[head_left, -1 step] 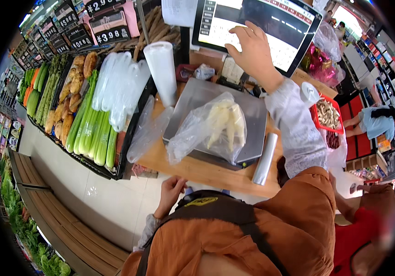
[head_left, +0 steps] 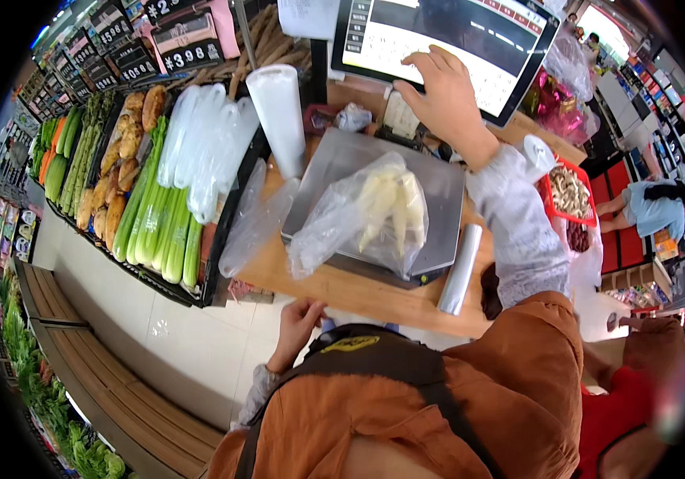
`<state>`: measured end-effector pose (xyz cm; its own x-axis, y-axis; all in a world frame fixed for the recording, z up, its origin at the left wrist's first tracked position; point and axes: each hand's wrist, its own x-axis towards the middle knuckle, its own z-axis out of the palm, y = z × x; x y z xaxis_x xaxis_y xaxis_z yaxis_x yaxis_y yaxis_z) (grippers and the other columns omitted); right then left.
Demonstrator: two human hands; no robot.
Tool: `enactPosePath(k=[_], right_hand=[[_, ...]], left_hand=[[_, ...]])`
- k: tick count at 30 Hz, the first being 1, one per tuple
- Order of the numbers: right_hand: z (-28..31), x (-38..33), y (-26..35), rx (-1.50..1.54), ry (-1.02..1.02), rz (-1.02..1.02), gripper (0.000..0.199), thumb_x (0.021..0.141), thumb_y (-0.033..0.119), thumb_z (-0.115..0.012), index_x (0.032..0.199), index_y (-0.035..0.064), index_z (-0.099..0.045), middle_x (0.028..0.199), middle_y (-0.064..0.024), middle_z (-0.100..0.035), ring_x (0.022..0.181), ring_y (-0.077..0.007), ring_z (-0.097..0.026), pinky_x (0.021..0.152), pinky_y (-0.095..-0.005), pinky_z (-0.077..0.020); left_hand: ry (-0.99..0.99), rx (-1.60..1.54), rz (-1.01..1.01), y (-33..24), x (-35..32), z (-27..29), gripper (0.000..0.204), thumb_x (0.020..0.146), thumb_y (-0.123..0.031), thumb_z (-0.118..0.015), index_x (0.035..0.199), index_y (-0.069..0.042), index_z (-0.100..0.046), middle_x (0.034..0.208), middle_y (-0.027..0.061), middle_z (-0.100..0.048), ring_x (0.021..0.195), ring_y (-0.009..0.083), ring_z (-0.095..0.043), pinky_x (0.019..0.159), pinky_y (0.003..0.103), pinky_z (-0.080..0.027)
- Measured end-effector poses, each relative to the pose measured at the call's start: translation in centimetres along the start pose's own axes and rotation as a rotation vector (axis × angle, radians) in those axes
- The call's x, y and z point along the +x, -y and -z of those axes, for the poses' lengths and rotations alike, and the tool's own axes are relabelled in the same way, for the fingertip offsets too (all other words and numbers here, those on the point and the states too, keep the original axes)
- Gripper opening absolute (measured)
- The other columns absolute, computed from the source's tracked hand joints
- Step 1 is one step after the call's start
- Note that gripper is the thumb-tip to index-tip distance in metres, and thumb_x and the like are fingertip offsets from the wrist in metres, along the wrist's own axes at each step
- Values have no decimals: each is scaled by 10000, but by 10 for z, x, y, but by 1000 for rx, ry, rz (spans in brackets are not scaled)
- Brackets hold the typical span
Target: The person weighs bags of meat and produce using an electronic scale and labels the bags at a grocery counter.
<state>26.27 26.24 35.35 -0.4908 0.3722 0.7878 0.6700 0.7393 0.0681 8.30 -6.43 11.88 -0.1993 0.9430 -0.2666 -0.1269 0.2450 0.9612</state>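
My right hand (head_left: 448, 96) reaches up over the touch screen (head_left: 386, 40), its fingers spread and holding nothing; the fingertips are at the lower part of the display, though I cannot tell if they touch it. Below it, a flat grey metal scale (head_left: 330, 164) sits on the wooden counter (head_left: 342, 291). On the scale lies a clear plastic bag (head_left: 322, 235) with pale yellow, finger-like pieces (head_left: 394, 203) inside. Low beside the counter's front edge, near my dark apron, my left hand (head_left: 298, 326) is closed with its fingers curled; nothing shows in it.
A roll of clear bags (head_left: 277, 120) stands left of the scale, and a silver roll (head_left: 460, 270) lies to its right. Celery (head_left: 159, 231) and other vegetables fill a black crate at left. A red basket of mushrooms (head_left: 570, 193) stands at right. A person in red (head_left: 617, 423) is close behind.
My right hand has shifted slightly down and to the right over the screen. My left hand stays low by the counter, and the bag still lies on the scale.
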Motion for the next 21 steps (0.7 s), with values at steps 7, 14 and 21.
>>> enactPosePath(k=[7,14,21], right_hand=[[78,-180,-3,578,494,-529,187,829,152,-641,938,2,-613,855,-125,-657,740,-237,-651,637,-321,-502],[115,-314,17,550,629,-890,216,807,136,-661,975,7,-618,785,-124,-643,666,-164,-604,595,-279,-472],[113,-334,66,442,710,-853,334,786,179,-648,1073,25,-574,964,-174,-622,801,-345,-614,702,-405,-487]], left_hand=[[99,-106,-15,-38,24,-28,190,908,-172,-584,1009,-14,-616,737,17,-610,578,45,-501,521,184,-404],[54,-1,-44,-54,45,-50,305,896,-186,-604,1167,-60,-543,798,-33,-522,629,32,-464,539,183,-389],[-16,-50,-108,-72,57,-74,406,902,-160,-586,1253,10,-470,844,-4,-460,598,55,-451,507,202,-363]])
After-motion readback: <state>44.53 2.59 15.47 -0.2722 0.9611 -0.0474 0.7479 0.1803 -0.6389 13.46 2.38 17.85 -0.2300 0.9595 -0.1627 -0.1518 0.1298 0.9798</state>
